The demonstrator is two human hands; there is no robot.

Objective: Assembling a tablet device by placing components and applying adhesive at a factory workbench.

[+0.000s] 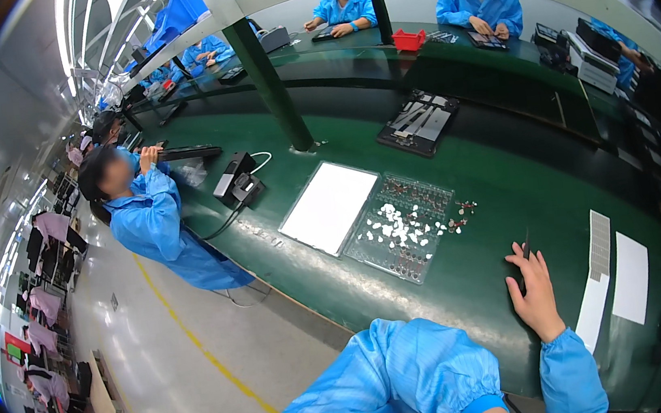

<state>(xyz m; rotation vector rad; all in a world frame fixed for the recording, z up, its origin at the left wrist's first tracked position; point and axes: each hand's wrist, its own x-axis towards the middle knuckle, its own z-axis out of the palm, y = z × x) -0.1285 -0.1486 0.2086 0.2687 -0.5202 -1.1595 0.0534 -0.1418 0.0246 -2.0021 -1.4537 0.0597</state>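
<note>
Many white pieces (401, 229) lie loose on the clear tray (373, 256) left of your right grip (524, 264), which pinches a dark pointed tool (527, 243). Much seems left to handle, nothing clearly finished; your left grip, unseen, can't be judged.

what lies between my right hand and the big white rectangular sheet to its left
In the head view: bare green tabletop, then a clear plastic tray strewn with small white pieces.
</note>
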